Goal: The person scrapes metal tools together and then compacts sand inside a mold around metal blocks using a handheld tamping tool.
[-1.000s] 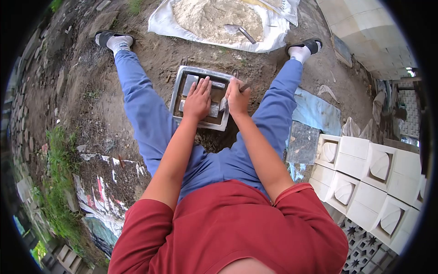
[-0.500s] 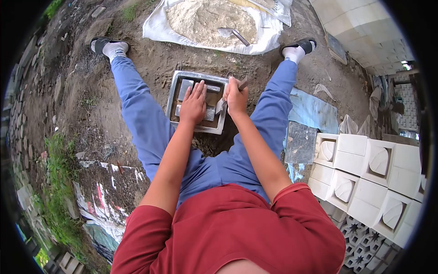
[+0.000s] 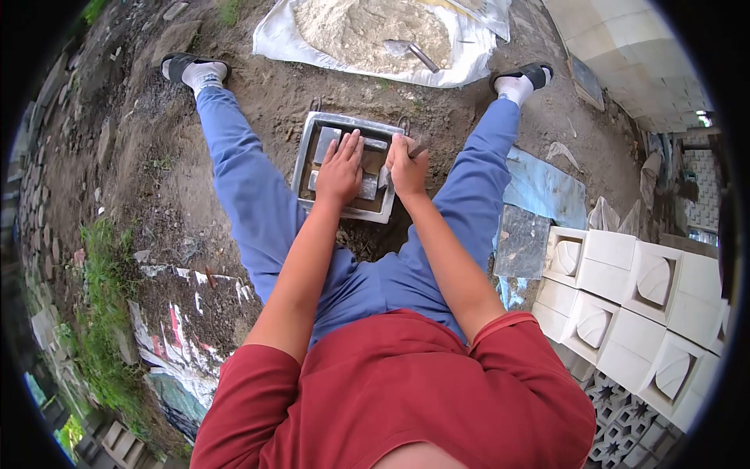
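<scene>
A square metal mould (image 3: 308, 148) sits on the soil between the legs, with raised metal blocks (image 3: 329, 144) and brownish material inside. My left hand (image 3: 341, 173) lies flat on the blocks, its fingers stretched out and pointing away from me. At the mould's right wall, my right hand (image 3: 407, 166) is wrapped round a trowel-like tool (image 3: 383, 178). Its dull metal blade slants down against the inner right edge. The dark handle end sticks out past the fist, and the rest of the grip is hidden by the fingers.
Beyond the mould, a white sack (image 3: 269, 41) bears a heap of pale powder (image 3: 351, 27), with another trowel (image 3: 414, 53) lying on it. To the right stand stacked pale vent blocks (image 3: 609, 258), near a dark flat slab (image 3: 522, 241) and a blue sheet (image 3: 547, 187). Grass (image 3: 105, 313) grows at left.
The whole view has shifted slightly, moving the mould a little right and up. The trowel-like tool's blade shows less beside the right fist. My left hand stays on the blocks.
</scene>
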Motion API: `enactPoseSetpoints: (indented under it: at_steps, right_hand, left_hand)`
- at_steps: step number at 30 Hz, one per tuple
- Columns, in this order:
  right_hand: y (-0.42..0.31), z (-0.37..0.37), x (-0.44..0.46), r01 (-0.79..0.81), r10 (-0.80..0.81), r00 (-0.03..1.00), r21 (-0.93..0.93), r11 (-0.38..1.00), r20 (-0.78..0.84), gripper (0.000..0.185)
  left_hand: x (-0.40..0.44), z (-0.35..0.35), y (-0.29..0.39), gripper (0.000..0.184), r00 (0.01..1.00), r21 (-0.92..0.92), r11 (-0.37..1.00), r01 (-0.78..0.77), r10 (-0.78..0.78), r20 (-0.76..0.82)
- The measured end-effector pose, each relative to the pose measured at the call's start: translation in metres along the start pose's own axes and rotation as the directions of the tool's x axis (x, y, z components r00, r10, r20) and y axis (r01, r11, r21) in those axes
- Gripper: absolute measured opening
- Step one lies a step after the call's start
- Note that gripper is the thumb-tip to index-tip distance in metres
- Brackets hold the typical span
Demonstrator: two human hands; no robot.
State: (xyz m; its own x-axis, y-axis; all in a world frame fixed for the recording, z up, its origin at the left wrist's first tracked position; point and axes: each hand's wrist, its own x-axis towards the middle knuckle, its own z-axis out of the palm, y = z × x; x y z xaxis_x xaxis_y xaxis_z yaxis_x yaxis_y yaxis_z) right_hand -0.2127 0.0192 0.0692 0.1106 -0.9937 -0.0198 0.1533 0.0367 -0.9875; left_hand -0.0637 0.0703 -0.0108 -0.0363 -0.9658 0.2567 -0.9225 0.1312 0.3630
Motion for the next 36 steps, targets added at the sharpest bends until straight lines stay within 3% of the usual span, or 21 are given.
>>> enactPoseSetpoints:
  at_steps: [6, 8, 12, 16, 18, 19, 24, 26, 34, 36]
  right_hand:
    - [-0.004, 0.004, 0.002, 0.023, -0.008, 0.992, 0.121, 0.992, -0.128, 0.047]
    - [0.007, 0.002, 0.001, 0.034, -0.036, 0.998, -0.04, 0.999, -0.045, 0.047]
    - [0.004, 0.005, 0.004, 0.032, -0.031, 0.994, 0.003, 0.999, -0.102, 0.047]
    - [0.015, 0.004, 0.006, 0.081, -0.086, 0.996, -0.204, 0.976, -0.017, 0.046]
    - [0.004, 0.005, 0.017, 0.03, 0.008, 0.991, -0.277, 0.96, 0.134, 0.045]
    - [-0.007, 0.009, 0.019, 0.125, -0.082, 0.987, -0.344, 0.931, 0.136, 0.044]
    - [-0.009, 0.012, 0.013, 0.14, -0.134, 0.99, -0.298, 0.944, 0.038, 0.042]
    - [0.011, 0.006, 0.013, 0.173, -0.14, 0.985, -0.466, 0.868, 0.104, 0.043]
    - [-0.023, 0.011, 0.029, 0.082, -0.056, 0.994, -0.296, 0.951, 0.096, 0.049]
    - [-0.014, 0.013, 0.016, 0.039, -0.029, 0.999, -0.36, 0.932, 0.032, 0.046]
  left_hand:
    - [-0.003, 0.002, -0.001, 0.062, 1.0, -0.009, 1.0, 0.004, -0.004, -0.001]
    - [0.0, 0.002, -0.001, 0.062, 1.0, -0.004, 1.0, 0.002, -0.002, 0.001]
    - [0.001, 0.002, 0.0, 0.062, 1.0, 0.009, 1.0, 0.009, -0.009, 0.002]
    - [0.001, -0.001, 0.001, 0.06, 1.0, -0.015, 1.0, 0.0, 0.0, -0.016]
    - [0.0, 0.001, 0.0, 0.06, 1.0, 0.005, 1.0, 0.004, -0.004, 0.0]
    - [-0.003, 0.001, 0.002, 0.06, 1.0, -0.001, 1.0, 0.006, -0.006, 0.008]
    - [-0.001, -0.001, 0.001, 0.062, 1.0, -0.011, 1.0, 0.013, -0.013, 0.012]
    - [-0.002, 0.002, 0.0, 0.062, 1.0, -0.006, 1.0, 0.012, -0.012, 0.013]
    - [-0.001, 0.001, 0.0, 0.063, 1.0, -0.018, 1.0, 0.019, -0.019, 0.02]
    - [-0.001, 0.001, 0.0, 0.063, 1.0, -0.008, 1.0, 0.02, -0.02, 0.021]
